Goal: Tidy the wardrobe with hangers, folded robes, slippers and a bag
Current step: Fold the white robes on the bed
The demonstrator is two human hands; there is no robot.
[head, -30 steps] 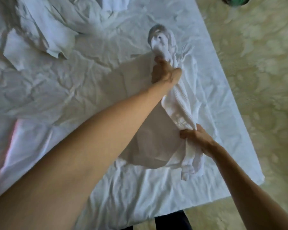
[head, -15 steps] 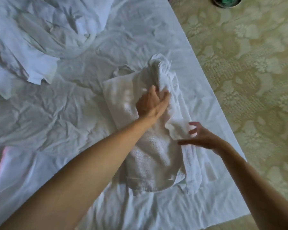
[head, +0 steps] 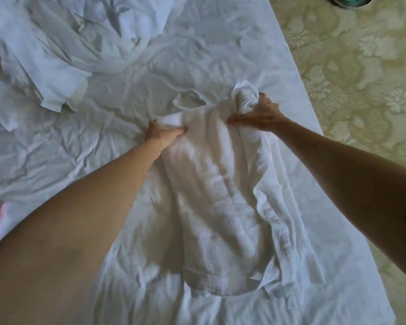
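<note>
Robe [head: 223, 202] lengthwise away from viewer — far corners in left hand [head: 161, 134] and right hand [head: 259, 113] grip.

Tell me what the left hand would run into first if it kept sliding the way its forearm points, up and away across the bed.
Past the robe corner the left hand grips, only bare wrinkled sheet lies first. The robe's strap loop sits just right of that line, though depth is hard to judge.
</note>
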